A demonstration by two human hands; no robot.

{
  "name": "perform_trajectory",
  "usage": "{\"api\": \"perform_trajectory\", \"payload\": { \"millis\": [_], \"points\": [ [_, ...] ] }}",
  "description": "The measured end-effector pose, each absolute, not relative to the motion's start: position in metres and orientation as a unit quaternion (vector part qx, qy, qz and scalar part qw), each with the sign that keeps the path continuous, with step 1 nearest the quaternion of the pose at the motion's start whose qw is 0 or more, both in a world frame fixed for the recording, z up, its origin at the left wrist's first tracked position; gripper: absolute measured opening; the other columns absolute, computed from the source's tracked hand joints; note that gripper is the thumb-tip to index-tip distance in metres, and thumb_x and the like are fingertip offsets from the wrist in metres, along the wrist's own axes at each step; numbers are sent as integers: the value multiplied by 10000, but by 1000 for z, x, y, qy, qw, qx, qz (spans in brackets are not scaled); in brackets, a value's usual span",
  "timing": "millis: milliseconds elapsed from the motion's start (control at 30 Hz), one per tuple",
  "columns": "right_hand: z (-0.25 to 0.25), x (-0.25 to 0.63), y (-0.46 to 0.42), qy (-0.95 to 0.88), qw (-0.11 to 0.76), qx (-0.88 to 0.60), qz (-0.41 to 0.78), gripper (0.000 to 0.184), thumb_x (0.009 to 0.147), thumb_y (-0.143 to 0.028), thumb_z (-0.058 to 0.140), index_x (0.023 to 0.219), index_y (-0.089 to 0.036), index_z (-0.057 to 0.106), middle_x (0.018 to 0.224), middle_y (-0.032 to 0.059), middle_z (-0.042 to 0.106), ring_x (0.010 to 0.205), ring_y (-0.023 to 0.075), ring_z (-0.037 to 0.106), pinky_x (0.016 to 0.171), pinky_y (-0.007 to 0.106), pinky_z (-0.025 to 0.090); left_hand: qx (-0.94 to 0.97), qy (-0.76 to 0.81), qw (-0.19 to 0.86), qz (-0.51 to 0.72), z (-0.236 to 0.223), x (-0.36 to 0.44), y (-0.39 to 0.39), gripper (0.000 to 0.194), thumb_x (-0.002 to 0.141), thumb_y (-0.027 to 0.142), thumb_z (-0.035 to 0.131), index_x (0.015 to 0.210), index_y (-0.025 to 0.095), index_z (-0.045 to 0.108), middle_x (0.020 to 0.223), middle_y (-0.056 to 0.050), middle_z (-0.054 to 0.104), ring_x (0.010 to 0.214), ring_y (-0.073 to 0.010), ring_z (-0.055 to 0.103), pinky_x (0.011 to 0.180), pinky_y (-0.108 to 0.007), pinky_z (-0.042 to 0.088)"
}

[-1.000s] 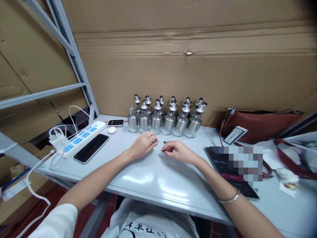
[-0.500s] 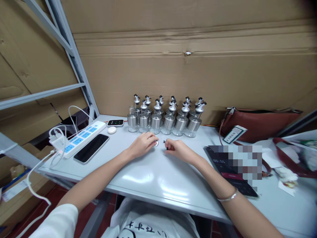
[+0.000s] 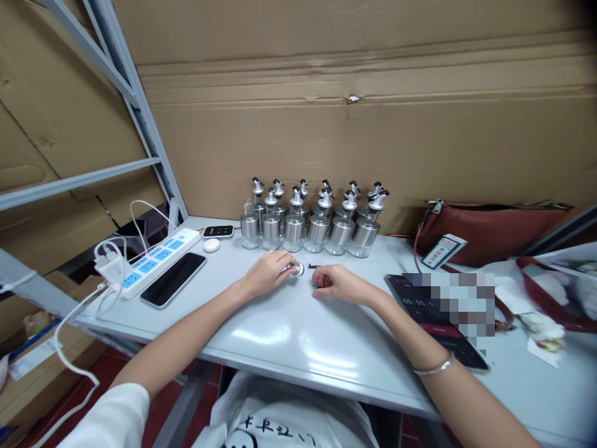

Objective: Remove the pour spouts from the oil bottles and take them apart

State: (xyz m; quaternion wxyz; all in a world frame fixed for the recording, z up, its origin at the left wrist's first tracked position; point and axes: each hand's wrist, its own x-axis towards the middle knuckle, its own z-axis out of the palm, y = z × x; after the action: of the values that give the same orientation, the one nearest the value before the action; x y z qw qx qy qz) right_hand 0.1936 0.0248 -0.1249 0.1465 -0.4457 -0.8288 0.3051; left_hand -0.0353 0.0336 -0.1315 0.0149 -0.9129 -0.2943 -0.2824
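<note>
Between the thumb and fingers of my left hand (image 3: 269, 274) is a small silver pourer top (image 3: 298, 269), held low over the table with its round base facing right. A small thin black piece (image 3: 314, 266) lies just beyond the fingertips of my right hand (image 3: 338, 284). That hand rests on its side with curled fingers, a gap showing between thumb and fingers and nothing visible in it. Behind both hands stand several glass bottles (image 3: 294, 229) with steel sleeves in two rows. Most carry silver pourers with black flip lids; the front-left bottle (image 3: 250, 227) has a bare glass neck.
On the left lie a power strip (image 3: 153, 261) with white cables, a phone (image 3: 173, 280), a small black device (image 3: 218, 232) and a white round case (image 3: 211, 246). At right are a tablet (image 3: 420, 320) and a brown bag (image 3: 499, 233). Cardboard (image 3: 280, 143) backs the table.
My right hand has shifted slightly right and its grip looks looser; the black bit at its fingers no longer shows. The silver pourer top in my left hand shows more fully.
</note>
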Motion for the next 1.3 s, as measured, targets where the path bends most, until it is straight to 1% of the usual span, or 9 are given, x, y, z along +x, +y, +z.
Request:
{"api": "perform_trajectory", "payload": {
  "millis": [167,400,700,800,900,1000,1067,1133,1300],
  "points": [
    [-120,200,26,-830,136,-444,309,153,677,-174,597,808,-133,664,735,41,642,663,159,578,640,260,440,-912,-295,17,-283,-131,-36,34,164,939,264,427,942,149,544,942,-41,632,840,-157,568,751,-273,395],
    [-123,197,25,-829,154,-454,290,123,669,-109,539,751,-138,625,638,5,590,582,127,521,570,232,400,-912,-293,20,-287,-131,-36,34,176,945,266,412,947,149,542,944,-42,628,834,-153,566,743,-268,395],
    [-121,197,24,-856,150,-431,241,257,619,-26,488,776,-145,653,689,25,618,607,135,532,598,244,416,-911,-296,6,-285,-131,-36,35,205,949,285,398,937,145,547,929,-55,632,824,-156,573,751,-274,411],
    [-116,196,21,-842,210,-420,266,237,678,-129,564,898,-158,648,826,53,645,699,159,567,615,259,434,-904,-282,-29,-320,-132,-36,34,213,942,313,409,923,143,536,883,-53,621,807,-152,579,743,-266,436],
    [-113,189,19,-793,284,-394,367,285,778,-333,568,1010,-172,610,935,73,648,773,174,589,631,278,452,-891,-252,-73,-371,-132,-35,31,190,931,319,435,925,148,519,879,-50,613,838,-147,591,760,-253,458],
    [-115,179,17,-741,330,-369,454,318,792,-445,564,931,-161,590,773,48,639,665,151,566,603,283,439,-884,-237,-79,-396,-133,-33,29,168,932,303,432,928,153,509,896,-53,609,852,-144,588,782,-254,460],
    [-116,173,14,-713,362,-362,479,322,772,-480,591,829,-164,563,644,8,592,578,127,516,573,275,410,-886,-248,-71,-387,-133,-32,28,183,939,298,408,967,147,507,907,-63,601,848,-148,576,779,-261,454],
    [-116,167,11,-689,400,-357,488,336,746,-497,623,759,-177,524,593,-22,547,546,108,472,557,264,376,-891,-267,-70,-359,-132,-32,28,222,949,304,369,993,140,512,905,-67,594,834,-152,563,767,-264,442],
    [-116,152,-1,-620,449,-366,529,398,711,-545,635,704,-197,442,553,-60,489,510,82,391,506,238,285,-900,-310,-138,-273,-118,-38,27,351,954,391,316,808,155,530,736,-6,544,684,-124,506,663,-231,388]
  ]
}}
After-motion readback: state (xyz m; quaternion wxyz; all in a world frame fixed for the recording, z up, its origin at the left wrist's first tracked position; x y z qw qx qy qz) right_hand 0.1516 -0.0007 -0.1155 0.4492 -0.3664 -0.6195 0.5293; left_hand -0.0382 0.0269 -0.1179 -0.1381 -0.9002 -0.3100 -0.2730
